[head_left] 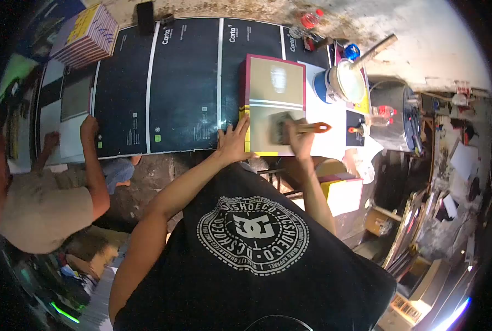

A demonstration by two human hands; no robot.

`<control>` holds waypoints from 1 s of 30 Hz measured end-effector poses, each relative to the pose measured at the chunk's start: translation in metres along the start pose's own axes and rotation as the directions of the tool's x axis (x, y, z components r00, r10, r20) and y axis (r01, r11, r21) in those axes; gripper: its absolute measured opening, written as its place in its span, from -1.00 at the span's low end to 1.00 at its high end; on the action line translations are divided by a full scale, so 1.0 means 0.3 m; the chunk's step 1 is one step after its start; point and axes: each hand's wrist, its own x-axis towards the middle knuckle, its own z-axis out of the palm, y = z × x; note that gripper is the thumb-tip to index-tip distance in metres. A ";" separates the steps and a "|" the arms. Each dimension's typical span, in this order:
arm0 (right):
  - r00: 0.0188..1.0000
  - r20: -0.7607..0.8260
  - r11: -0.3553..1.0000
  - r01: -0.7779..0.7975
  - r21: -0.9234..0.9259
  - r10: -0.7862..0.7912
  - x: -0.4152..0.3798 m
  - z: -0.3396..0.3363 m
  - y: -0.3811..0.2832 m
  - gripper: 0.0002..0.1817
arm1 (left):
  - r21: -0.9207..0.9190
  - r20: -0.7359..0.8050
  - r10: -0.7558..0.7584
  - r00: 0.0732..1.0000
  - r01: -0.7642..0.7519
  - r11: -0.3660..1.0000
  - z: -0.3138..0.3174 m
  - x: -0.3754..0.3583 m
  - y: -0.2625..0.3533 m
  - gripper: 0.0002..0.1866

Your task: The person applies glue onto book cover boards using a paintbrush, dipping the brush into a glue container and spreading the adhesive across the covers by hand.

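My right hand is closed around a wide flat paintbrush with a wooden handle and a red-orange end. Its dark bristles lie over the lower panel of a grey-brown cover board, blurred by motion. This board has maroon and yellow edges, and white strips cross its middle. A shiny wet-looking patch shows on its upper panel. On the board's left yellow edge rests my left hand, fingers spread, apparently holding nothing.
A bucket of whitish paste with a stick in it stands right of the board, near another brush. Black printed sheets cover the table. At left, a co-worker handles a grey panel beside stacked books.
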 end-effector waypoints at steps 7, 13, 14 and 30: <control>0.947 -0.037 0.909 -0.316 -0.272 0.319 -0.078 -0.294 0.215 -0.61 | 0.044 0.008 0.046 0.999 -0.046 0.998 0.004 -0.017 0.006 0.37; 0.981 0.165 0.995 -0.094 -0.032 0.098 -0.067 -0.189 -0.162 -0.62 | 0.022 -0.058 0.070 0.996 -0.069 0.997 0.024 0.001 0.000 0.39; 0.976 0.217 0.994 0.054 -0.098 -0.032 -0.113 -0.118 0.015 -0.59 | 0.027 -0.015 0.048 0.999 -0.047 0.999 -0.008 -0.002 0.018 0.40; 0.950 0.292 0.975 -0.043 -0.220 0.108 0.266 -0.200 0.204 -0.70 | 0.065 -0.024 0.069 0.997 -0.068 0.996 -0.031 -0.002 0.072 0.37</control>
